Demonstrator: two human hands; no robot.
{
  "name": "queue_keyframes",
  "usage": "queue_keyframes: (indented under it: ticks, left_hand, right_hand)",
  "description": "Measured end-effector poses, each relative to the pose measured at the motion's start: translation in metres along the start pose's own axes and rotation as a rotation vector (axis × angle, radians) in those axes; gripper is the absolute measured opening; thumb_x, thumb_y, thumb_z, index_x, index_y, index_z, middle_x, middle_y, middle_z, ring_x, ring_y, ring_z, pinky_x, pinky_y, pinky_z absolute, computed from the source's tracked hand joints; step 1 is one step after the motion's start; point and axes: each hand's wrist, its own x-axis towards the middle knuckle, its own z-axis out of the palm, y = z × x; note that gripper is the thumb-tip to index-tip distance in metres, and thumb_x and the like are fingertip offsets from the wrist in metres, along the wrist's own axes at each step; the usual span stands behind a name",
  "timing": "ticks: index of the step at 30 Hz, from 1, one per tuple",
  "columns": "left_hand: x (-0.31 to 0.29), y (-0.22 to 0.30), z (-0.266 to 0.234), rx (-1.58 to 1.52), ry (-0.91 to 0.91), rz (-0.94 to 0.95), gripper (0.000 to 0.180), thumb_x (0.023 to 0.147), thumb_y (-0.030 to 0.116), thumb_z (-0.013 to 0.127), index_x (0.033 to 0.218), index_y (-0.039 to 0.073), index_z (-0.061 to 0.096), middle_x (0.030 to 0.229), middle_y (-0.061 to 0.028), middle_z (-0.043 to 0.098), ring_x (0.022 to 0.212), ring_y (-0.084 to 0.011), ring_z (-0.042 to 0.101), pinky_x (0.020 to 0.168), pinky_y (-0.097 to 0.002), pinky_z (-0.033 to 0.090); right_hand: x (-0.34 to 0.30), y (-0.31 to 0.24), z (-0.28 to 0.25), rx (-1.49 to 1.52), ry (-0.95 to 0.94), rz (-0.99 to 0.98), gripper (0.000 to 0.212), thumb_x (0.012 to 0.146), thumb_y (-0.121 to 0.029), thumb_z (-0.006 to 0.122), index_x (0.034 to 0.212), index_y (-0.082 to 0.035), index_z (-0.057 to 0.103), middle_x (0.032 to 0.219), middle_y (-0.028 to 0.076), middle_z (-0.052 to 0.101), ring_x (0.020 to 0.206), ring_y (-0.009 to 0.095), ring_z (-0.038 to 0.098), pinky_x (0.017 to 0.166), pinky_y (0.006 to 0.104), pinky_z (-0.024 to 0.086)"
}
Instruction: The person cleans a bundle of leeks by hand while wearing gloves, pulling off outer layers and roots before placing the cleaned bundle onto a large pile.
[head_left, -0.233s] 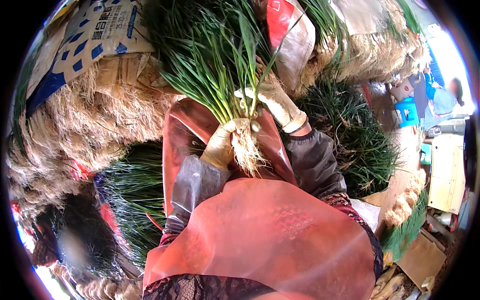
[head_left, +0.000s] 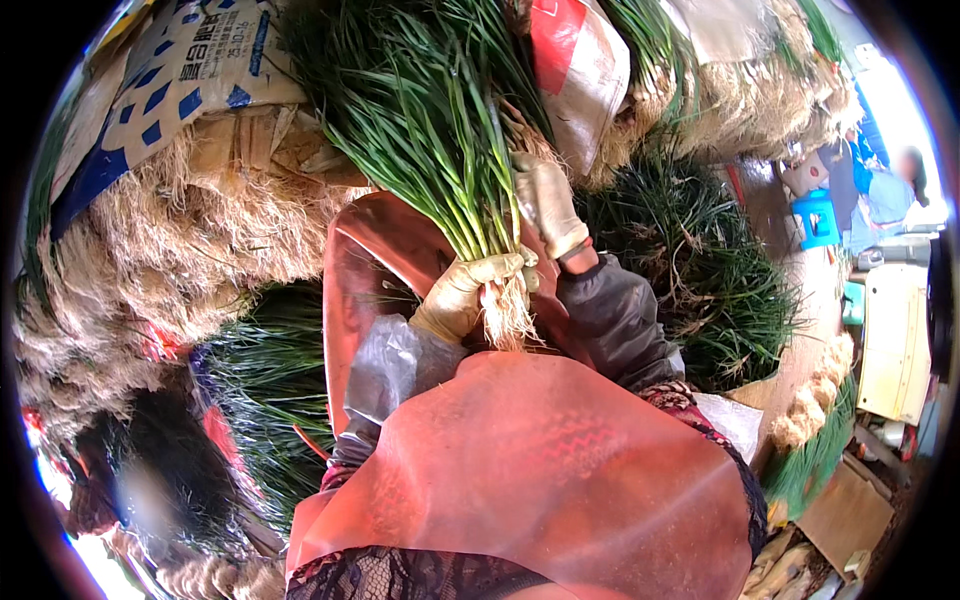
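Observation:
My left hand (head_left: 458,298), in a pale glove, is closed around a bunch of long-leaved green plants (head_left: 478,222) just above its whitish hanging roots (head_left: 510,318). The leaves fan up and away, over a larger heap of the same dark greens (head_left: 385,60). My right hand (head_left: 548,203), gloved as well, is beside the bunch's right side, by the heap's edge. Its fingertips are partly hidden, so I cannot tell whether they grip anything. Below both hands a reddish apron (head_left: 560,450) covers my lap.
Stacked plants with tan roots (head_left: 190,235) rise at left, under a printed sack (head_left: 190,70). Loose greens (head_left: 700,270) lie at right, more bundles (head_left: 265,390) at lower left. A blue stool (head_left: 816,218) and a seated person (head_left: 885,195) are at far right.
My right hand has moved off the top of the bunch, to the right. The splayed stalks now lie together in my left hand, which has shifted slightly right and down.

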Motion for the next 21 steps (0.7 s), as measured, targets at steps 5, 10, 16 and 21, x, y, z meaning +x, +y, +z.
queue_keyframes:
  ticks: [5,10,16,21]
  left_hand:
    - [-0.001,0.003,-0.014,-0.234,-0.122,-0.039,0.036,0.091,0.025,0.055,0.116,0.000,0.055,0.095,-0.0141,0.066,0.075,-0.0227,0.066,0.065,-0.0343,0.056]
    - [-0.003,0.000,-0.008,-0.164,-0.128,-0.024,0.040,0.093,0.030,0.050,0.120,0.000,0.052,0.094,-0.0151,0.066,0.074,-0.0217,0.066,0.063,-0.0333,0.056]
    - [-0.003,-0.004,-0.015,-0.070,-0.016,0.032,0.039,0.093,0.033,0.051,0.112,-0.001,0.057,0.085,-0.0129,0.068,0.064,-0.0133,0.064,0.055,-0.0251,0.053]
    - [-0.006,0.001,-0.005,0.002,0.146,-0.014,0.033,0.091,0.030,0.056,0.105,0.000,0.061,0.075,-0.0085,0.066,0.058,-0.0112,0.060,0.050,-0.0233,0.049]
  right_hand:
    - [-0.012,-0.028,-0.037,0.683,-0.619,0.246,0.035,0.099,-0.025,0.042,0.114,0.002,0.058,0.102,0.010,0.065,0.085,0.015,0.064,0.079,0.0301,0.051]
    - [-0.012,-0.012,-0.030,0.444,-0.612,-0.187,0.033,0.096,-0.021,0.044,0.113,0.004,0.058,0.110,0.012,0.061,0.101,0.019,0.058,0.090,0.0305,0.044]
    - [-0.028,-0.008,-0.009,1.040,-0.498,0.549,0.026,0.095,-0.028,0.052,0.092,-0.005,0.063,0.077,0.000,0.060,0.066,0.008,0.053,0.061,0.0227,0.043]
    - [-0.031,-0.019,-0.013,0.943,-0.490,0.658,0.024,0.090,-0.030,0.061,0.081,-0.008,0.062,0.067,-0.002,0.056,0.057,0.008,0.050,0.054,0.0241,0.041]
